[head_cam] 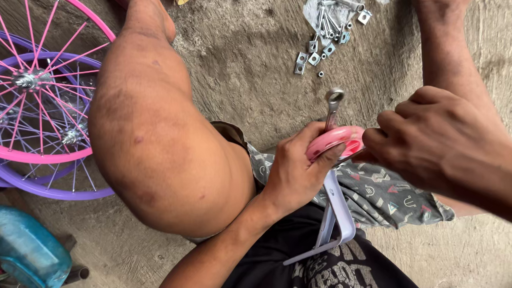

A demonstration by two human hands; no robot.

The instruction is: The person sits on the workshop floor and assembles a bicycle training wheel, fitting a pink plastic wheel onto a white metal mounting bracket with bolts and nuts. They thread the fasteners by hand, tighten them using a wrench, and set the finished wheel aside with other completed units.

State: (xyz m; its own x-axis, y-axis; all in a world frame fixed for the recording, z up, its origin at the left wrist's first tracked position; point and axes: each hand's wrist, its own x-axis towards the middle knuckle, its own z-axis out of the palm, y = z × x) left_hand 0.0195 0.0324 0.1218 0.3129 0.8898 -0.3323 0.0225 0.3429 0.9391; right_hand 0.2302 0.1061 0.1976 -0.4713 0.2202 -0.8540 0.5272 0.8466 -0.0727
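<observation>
Left hand (295, 168) fingers clamp pink wheel (334, 141) on lavender bracket (335, 216), steadying it; right hand (437, 143) fingers curled round spanner (333, 106).

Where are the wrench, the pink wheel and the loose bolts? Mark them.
wrench (333, 99), head view, on its ring end.
pink wheel (338, 138), head view, on its upper rim.
loose bolts (326, 19), head view, middle of the pile.

Single head-worn view, steeply downward, close over lap, both hands (379, 155) and concrete floor (251, 56).
</observation>
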